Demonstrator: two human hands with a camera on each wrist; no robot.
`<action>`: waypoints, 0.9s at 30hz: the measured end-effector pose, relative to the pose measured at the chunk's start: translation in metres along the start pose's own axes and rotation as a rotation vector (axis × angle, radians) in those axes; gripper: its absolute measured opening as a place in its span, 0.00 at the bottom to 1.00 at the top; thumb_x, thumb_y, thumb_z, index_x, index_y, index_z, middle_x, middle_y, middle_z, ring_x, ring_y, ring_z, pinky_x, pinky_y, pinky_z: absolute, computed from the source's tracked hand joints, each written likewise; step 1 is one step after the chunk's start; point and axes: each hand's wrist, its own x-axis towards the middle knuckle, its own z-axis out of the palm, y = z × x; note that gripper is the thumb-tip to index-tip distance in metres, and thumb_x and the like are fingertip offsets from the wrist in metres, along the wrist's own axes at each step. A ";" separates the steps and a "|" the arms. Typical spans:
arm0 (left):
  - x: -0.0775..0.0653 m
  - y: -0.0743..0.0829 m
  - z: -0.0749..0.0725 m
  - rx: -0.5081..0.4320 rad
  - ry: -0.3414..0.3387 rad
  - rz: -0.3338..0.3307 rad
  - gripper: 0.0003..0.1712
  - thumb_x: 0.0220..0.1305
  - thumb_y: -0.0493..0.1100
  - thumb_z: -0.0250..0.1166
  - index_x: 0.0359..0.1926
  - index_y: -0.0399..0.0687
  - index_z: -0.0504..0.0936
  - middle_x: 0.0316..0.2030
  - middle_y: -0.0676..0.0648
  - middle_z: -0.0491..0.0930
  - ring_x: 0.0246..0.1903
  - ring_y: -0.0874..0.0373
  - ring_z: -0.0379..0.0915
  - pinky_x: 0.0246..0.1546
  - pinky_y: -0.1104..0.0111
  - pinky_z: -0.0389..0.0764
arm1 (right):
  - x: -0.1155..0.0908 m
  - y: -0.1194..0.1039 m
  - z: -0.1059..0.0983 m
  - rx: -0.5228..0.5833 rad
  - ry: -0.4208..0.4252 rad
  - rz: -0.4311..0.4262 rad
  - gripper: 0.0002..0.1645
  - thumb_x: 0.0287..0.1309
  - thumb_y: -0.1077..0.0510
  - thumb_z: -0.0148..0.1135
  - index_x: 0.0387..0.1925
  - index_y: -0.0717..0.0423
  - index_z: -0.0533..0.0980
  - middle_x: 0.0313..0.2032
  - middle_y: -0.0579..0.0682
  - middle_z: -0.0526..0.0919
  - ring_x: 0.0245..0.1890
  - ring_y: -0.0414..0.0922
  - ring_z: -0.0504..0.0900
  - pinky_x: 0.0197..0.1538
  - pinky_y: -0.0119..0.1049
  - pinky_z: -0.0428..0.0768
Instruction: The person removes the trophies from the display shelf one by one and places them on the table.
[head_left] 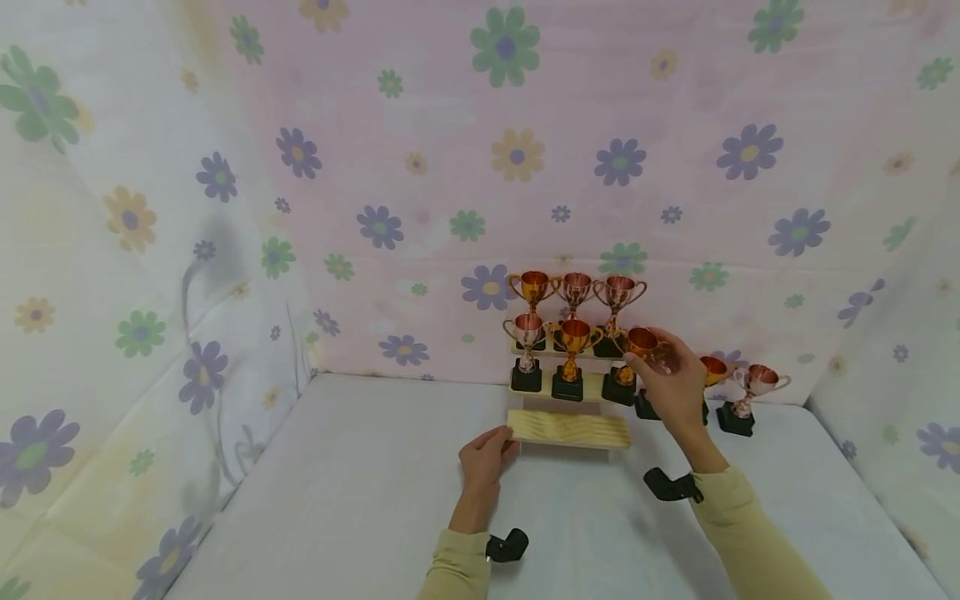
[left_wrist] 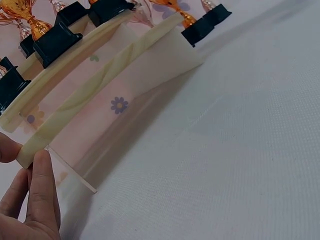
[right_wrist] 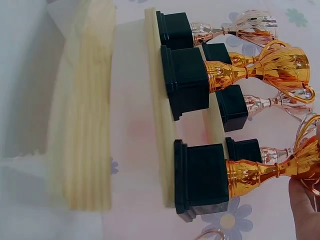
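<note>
A three-step wooden display stand (head_left: 570, 428) holds small trophy cups with black square bases. My left hand (head_left: 483, 460) pinches the left end of its lowest step, thumb above and fingers below in the left wrist view. At the right end of the middle step, my right hand (head_left: 675, 385) holds a gold trophy (right_wrist: 250, 172) by its cup; its base is at that step. Left of it on the same step are a gold trophy (head_left: 574, 337) and a rose-coloured trophy (head_left: 528, 332). The lowest step bears nothing.
Along the top step stand a gold trophy (head_left: 534, 287) and two rose-coloured ones, at the flowered back cloth (head_left: 420, 100). Right of the stand, a rose-coloured trophy (head_left: 759, 382) and a gold trophy (head_left: 717, 368) are on the white tabletop (head_left: 337, 483), partly behind my right hand.
</note>
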 end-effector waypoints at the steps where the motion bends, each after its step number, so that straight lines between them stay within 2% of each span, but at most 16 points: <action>1: 0.000 0.000 0.000 0.001 -0.001 0.000 0.18 0.64 0.34 0.69 0.51 0.26 0.82 0.39 0.41 0.83 0.34 0.60 0.82 0.39 0.71 0.88 | -0.001 0.004 -0.002 0.002 0.005 0.014 0.27 0.56 0.72 0.71 0.58 0.70 0.77 0.46 0.56 0.82 0.38 0.39 0.78 0.45 0.15 0.80; 5: -0.002 0.002 0.000 0.007 -0.001 0.001 0.18 0.64 0.35 0.69 0.52 0.26 0.82 0.41 0.41 0.83 0.34 0.59 0.82 0.41 0.70 0.88 | -0.007 0.025 -0.014 0.065 -0.007 0.016 0.30 0.54 0.74 0.71 0.60 0.67 0.77 0.46 0.41 0.80 0.42 0.34 0.79 0.49 0.17 0.81; 7: -0.002 0.002 0.000 0.010 -0.001 -0.006 0.19 0.64 0.36 0.70 0.52 0.27 0.82 0.42 0.40 0.83 0.35 0.59 0.82 0.43 0.69 0.88 | -0.011 0.033 -0.023 0.103 -0.020 0.001 0.31 0.53 0.76 0.71 0.60 0.67 0.76 0.47 0.38 0.79 0.45 0.34 0.80 0.50 0.18 0.81; 13: 0.001 0.002 0.000 0.015 0.009 -0.018 0.19 0.64 0.36 0.70 0.52 0.27 0.82 0.43 0.39 0.83 0.37 0.58 0.83 0.45 0.68 0.88 | -0.027 0.042 -0.050 0.078 -0.034 -0.022 0.33 0.52 0.80 0.68 0.61 0.69 0.75 0.51 0.36 0.79 0.51 0.31 0.81 0.51 0.18 0.80; 18: 0.002 0.002 0.000 0.007 0.007 -0.007 0.17 0.64 0.34 0.69 0.51 0.26 0.82 0.41 0.39 0.84 0.36 0.59 0.83 0.44 0.67 0.88 | -0.035 0.048 -0.066 0.044 -0.058 -0.009 0.32 0.52 0.81 0.67 0.61 0.70 0.75 0.53 0.40 0.80 0.52 0.30 0.80 0.52 0.18 0.80; 24: 0.001 0.001 0.000 0.016 0.006 -0.004 0.18 0.64 0.35 0.69 0.52 0.26 0.81 0.41 0.39 0.83 0.36 0.58 0.83 0.44 0.68 0.88 | -0.040 0.068 -0.077 0.016 -0.105 0.030 0.31 0.56 0.77 0.68 0.62 0.73 0.72 0.52 0.30 0.78 0.51 0.27 0.79 0.51 0.16 0.79; 27: 0.000 0.000 0.000 0.018 0.003 0.000 0.18 0.65 0.34 0.68 0.52 0.26 0.81 0.41 0.39 0.83 0.35 0.58 0.83 0.43 0.69 0.88 | -0.041 0.079 -0.081 0.034 -0.117 0.053 0.31 0.57 0.76 0.67 0.63 0.73 0.71 0.52 0.30 0.79 0.51 0.27 0.79 0.51 0.16 0.79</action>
